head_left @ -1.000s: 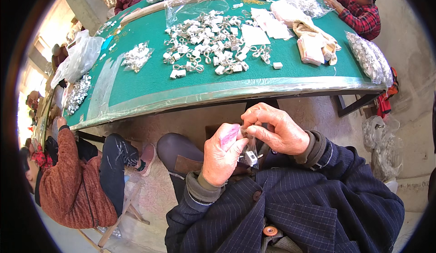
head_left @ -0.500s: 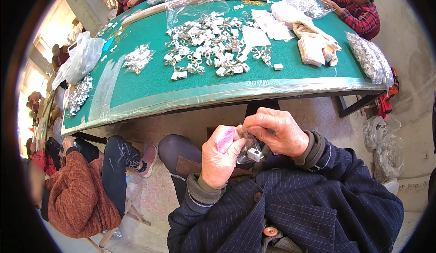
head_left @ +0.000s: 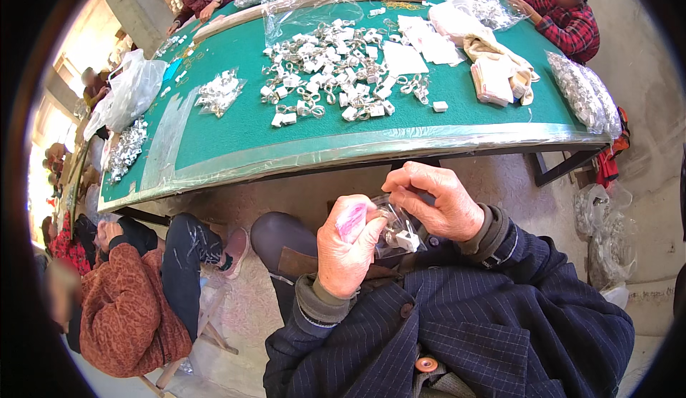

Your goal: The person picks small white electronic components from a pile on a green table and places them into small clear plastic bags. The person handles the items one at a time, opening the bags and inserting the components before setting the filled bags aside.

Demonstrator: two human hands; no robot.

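Note:
Above my lap, my left hand is closed, its thumb and fingers pinching a small clear plastic bag. A pink wrap covers one of its fingers. Inside the bag sits a small white block with a shiny metal part, close to my left thumb tip. My right hand is bent over the bag from the right, thumb and forefinger pinched together at its upper edge. The exact grip of those fingertips is partly hidden.
On the green table lie a heap of white blocks with metal loops, paper sheets, a cloth glove and full bags. A wooden bar crosses it. A co-worker in brown sits close on my left.
My right hand has shifted slightly up and left from the block, with bag film stretched between my hands. The block has tilted a little. My left hand keeps its hold.

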